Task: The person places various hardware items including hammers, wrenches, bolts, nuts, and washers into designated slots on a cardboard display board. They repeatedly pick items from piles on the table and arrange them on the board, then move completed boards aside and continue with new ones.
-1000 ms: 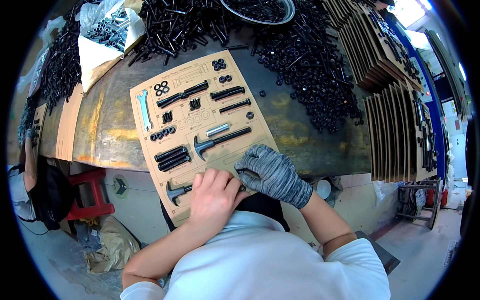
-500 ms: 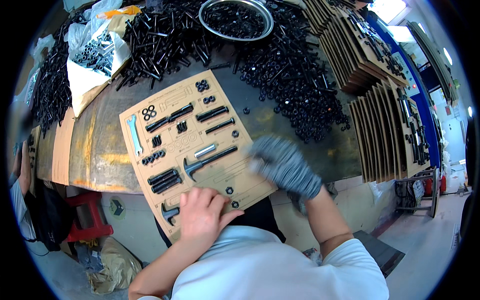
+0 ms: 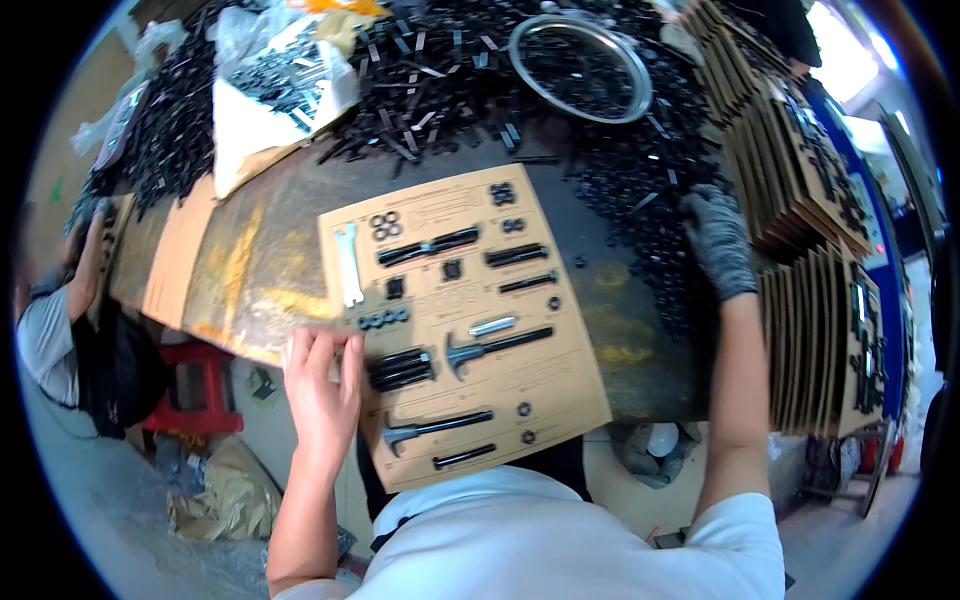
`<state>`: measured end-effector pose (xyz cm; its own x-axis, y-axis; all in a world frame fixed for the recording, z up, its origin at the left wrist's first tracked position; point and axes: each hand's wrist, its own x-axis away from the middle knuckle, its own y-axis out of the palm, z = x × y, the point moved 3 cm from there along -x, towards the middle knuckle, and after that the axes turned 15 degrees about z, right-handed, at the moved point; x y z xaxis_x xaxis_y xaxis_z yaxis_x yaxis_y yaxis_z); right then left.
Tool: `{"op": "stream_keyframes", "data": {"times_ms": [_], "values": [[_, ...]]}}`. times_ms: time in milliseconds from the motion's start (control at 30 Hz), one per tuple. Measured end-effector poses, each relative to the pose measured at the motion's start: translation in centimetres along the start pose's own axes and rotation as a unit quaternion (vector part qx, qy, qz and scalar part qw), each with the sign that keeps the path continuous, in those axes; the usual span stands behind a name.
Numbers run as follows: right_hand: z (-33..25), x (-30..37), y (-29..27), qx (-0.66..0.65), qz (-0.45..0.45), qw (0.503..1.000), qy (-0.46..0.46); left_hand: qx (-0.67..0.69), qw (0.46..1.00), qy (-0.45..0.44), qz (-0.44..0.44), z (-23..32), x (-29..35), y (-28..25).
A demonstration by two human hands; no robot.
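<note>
A brown cardboard sheet (image 3: 540, 370) lies tilted on the table's near edge, bearing hardware in printed places. On it are a light wrench (image 3: 348, 265), black bolts (image 3: 515, 255), two T-shaped hooks (image 3: 440, 427) with black shafts, a silver sleeve (image 3: 492, 326), rings (image 3: 385, 226) and nuts (image 3: 524, 409). My bare left hand (image 3: 320, 385) is beside the sheet's left edge, fingers loosely bent and thumb apart, nothing visible in it. My right hand (image 3: 718, 245), in a grey knitted glove, reaches over a pile of black nuts (image 3: 650, 235) with fingers stretched out; its fingertips are blurred against the pile.
Black bolts (image 3: 420, 90) are heaped along the back. A round metal tray (image 3: 640, 85) and a white bag (image 3: 235, 140) of silver parts stand among them. Loaded cardboard sheets (image 3: 800, 340) stack at right. Another person's arm (image 3: 85, 265) and a red stool (image 3: 195, 395) are at left.
My right hand has moved from the sheet rightward to the nut pile. My left hand has slid off the sheet's lower part to its left edge, uncovering a hook's shaft and a bolt.
</note>
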<state>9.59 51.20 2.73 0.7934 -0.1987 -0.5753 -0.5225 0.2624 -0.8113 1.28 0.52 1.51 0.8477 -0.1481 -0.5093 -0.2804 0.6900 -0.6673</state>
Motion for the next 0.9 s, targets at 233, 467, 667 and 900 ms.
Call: {"op": "stream_keyframes", "data": {"times_ms": [233,467,667,900], "values": [[0.9,1.2,-1.5,-0.199,0.052,0.974,0.095,-0.003,0.993,0.09,0.073,-6.7,-13.5,2.5],[-5.1,2.6,-6.6,-0.543,0.059,0.742,0.389,-0.168,0.939,0.284,0.095,-12.7,-31.6,12.0],[-4.8,6.7,-6.8,-0.393,0.046,0.829,0.395,-0.444,0.867,0.217,-0.068,-15.4,-37.8,17.5],[-11.8,4.7,-8.5,-0.474,-0.148,0.849,0.183,-0.314,0.904,0.289,0.022,-17.3,-38.0,15.0]]}}
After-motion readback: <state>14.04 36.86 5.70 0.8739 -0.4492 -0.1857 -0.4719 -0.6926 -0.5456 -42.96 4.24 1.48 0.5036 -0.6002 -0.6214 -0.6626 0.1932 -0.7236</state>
